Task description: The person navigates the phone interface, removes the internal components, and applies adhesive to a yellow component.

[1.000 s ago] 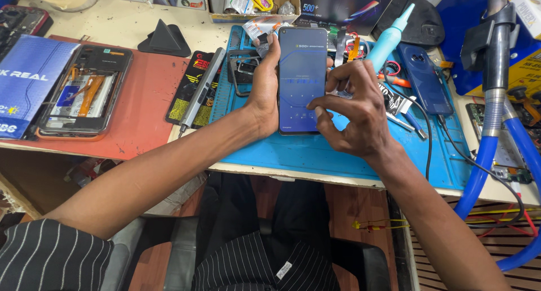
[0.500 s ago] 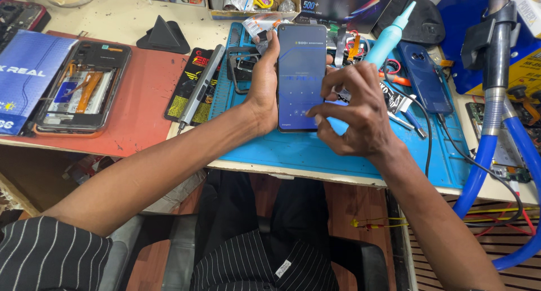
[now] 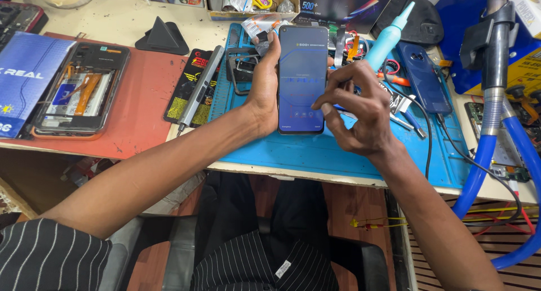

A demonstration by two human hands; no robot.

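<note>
Bare blue mat lies open in front of the smartphone, along the near edge of the tabletop. Behind it, loose parts, a teal bottle and boxes crowd the way. To the right, a dark phone, tweezers and a black cable hem in the right hand. Left, a screwdriver and an opened phone sit on the red mat.

The phone between the hands has a dark blue lit screen. The mat under the hands is bright blue. To the left of the left hand, the second mat is red. The bottle above the right hand is light turquoise. The sleeve is black with thin white stripes.
</note>
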